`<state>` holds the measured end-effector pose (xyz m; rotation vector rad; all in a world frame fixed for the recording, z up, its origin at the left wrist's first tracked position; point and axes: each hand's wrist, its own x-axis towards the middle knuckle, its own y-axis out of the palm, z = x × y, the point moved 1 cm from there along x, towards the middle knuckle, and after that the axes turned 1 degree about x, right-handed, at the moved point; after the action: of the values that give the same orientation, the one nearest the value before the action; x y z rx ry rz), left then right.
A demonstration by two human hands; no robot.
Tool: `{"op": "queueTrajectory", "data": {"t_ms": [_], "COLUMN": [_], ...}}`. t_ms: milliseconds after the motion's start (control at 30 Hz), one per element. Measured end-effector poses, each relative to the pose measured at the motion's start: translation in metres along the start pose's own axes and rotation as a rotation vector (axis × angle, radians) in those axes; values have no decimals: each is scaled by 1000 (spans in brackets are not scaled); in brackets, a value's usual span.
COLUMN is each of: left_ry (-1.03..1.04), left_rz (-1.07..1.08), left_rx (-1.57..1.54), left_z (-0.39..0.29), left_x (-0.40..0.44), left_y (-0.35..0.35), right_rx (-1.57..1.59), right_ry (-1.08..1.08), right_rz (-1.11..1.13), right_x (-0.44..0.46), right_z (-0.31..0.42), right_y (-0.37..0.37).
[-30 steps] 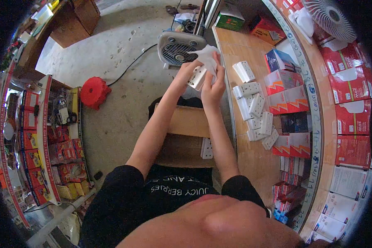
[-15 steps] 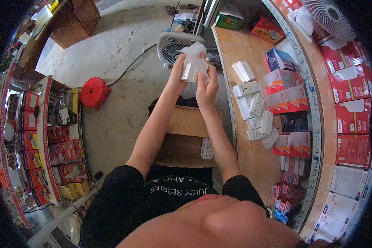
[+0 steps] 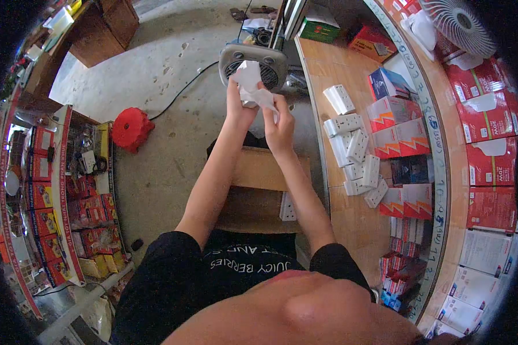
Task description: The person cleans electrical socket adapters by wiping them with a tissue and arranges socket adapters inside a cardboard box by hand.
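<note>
Both hands are raised in front of me, over the floor before a grey box fan. My left hand [image 3: 240,108] grips a white power strip [image 3: 248,71], which stands up between the hands with its plain side showing. A crumpled white cloth [image 3: 263,99] lies against the strip's lower part, pinched in the fingers of my right hand [image 3: 280,123]. The cloth hides some of the strip and some fingertips. Below my forearms is an open cardboard box [image 3: 259,172], with another white socket strip [image 3: 288,207] inside at its right.
Several white power strips [image 3: 346,123] lie loosely on the wooden counter [image 3: 319,69] to my right, beside boxed goods [image 3: 397,138]. Ahead stands the grey fan [image 3: 253,54]. A red round object [image 3: 132,129] with a black cable sits on the floor, near the left shelves [image 3: 89,195].
The power strip has turned, so a plain white face shows instead of its end. The cloth and my right hand have shifted slightly down and left. My left hand moved a little left.
</note>
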<state>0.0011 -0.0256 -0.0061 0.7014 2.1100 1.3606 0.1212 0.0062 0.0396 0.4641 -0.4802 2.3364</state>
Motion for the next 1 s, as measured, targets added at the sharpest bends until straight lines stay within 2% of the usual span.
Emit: {"op": "queueTrajectory", "data": {"t_ms": [233, 333, 400, 467, 533, 633, 667, 733, 800, 1000], "left_ry": [-69, -97, -136, -178, -110, -146, -146, 5, 32, 126], "left_rz": [109, 74, 132, 189, 68, 192, 192, 68, 91, 85], "left_rx": [-141, -153, -187, -222, -194, -258, -259, -100, -111, -56], "left_z": [-9, -10, -12, -9, -6, -5, -3, -3, -2, -2], "left_x": [6, 1, 8, 13, 14, 21, 24, 23, 19, 10], "left_y": [-7, 4, -4, -12, -12, -25, -30, -29, -26, -17], "right_rx": [10, -10, -10, -43, -74, -94, -126, -158, -142, -93], "right_ry": [-15, -6, -126, -114, -101, -111, -94, -77, -40, -31], "right_rz": [45, 78, -63, -60, -57, -62, -46, -30, 79, 113], "right_x": [0, 1, 2, 2, 1, 1, 1, 0, -2, -2], "right_z": [6, 4, 5, 2, -2, -7, -10, -9, -8, -8], "right_y": [-1, 0, 3, 0, 0, 0, 1, 2, 5, 4]}}
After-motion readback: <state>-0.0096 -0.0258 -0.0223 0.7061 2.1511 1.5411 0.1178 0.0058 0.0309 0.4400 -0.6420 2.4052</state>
